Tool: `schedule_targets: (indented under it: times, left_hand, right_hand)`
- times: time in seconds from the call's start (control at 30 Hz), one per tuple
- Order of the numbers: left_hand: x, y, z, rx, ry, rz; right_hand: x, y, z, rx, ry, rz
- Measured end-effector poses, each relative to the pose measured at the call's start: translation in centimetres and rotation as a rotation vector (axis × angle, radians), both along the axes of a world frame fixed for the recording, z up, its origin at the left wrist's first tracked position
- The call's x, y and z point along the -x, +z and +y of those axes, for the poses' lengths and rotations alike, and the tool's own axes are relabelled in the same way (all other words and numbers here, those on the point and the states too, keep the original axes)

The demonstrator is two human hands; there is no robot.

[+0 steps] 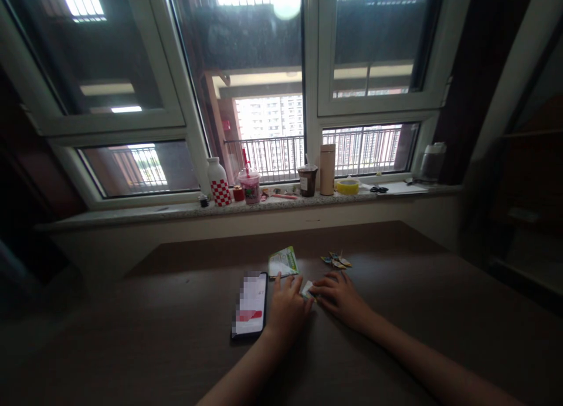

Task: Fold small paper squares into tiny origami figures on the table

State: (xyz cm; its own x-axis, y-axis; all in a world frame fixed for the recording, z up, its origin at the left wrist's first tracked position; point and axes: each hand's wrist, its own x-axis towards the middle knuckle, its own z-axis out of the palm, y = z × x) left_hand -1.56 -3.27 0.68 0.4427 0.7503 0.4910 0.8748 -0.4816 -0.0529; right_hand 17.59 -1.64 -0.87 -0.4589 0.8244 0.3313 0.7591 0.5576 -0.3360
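A small piece of folded paper (307, 288), white with some coloured print at its edge, lies on the brown table between my two hands. My left hand (288, 306) presses on its left side with thumb and fingers, the other fingertips stretched toward a green-and-white stack of paper sheets (282, 262). From the right, my right hand (341, 297) pinches the folded paper with bent fingers. Several small folded paper pieces (336, 260) with yellow and blue print lie together just beyond my right hand. The folded paper is partly covered by my fingers.
A phone (250, 306) with a lit screen lies left of my left hand. Along the windowsill stand a checkered bottle (219, 183), a pink drink cup (250, 186), a dark drink cup (307, 180), a tan flask (327, 170), yellow tape (347, 186) and black scissors (379, 189).
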Motion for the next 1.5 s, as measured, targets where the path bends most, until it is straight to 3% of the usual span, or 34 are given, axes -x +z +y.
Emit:
schedule_targets:
  times: [0.27, 0.6, 0.87, 1.5]
  left_hand:
    - [0.1, -0.7, 0.5, 0.008, 0.045, -0.046]
    - [0.1, -0.7, 0.4, 0.077, 0.075, -0.149]
    - [0.2, -0.8, 0.4, 0.121, 0.065, -0.167]
    - [0.2, -0.6, 0.3, 0.219, 0.05, -0.229]
  right_hand:
    - [-0.3, -0.9, 0.6, 0.046, 0.022, 0.146]
    - [-0.8, -0.7, 0.7, 0.111, 0.094, 0.281]
    - [-0.8, -0.3, 1.0, 0.071, 0.004, 0.365]
    - [-1.4, -1.3, 1.8, 0.135, -0.042, 0.503]
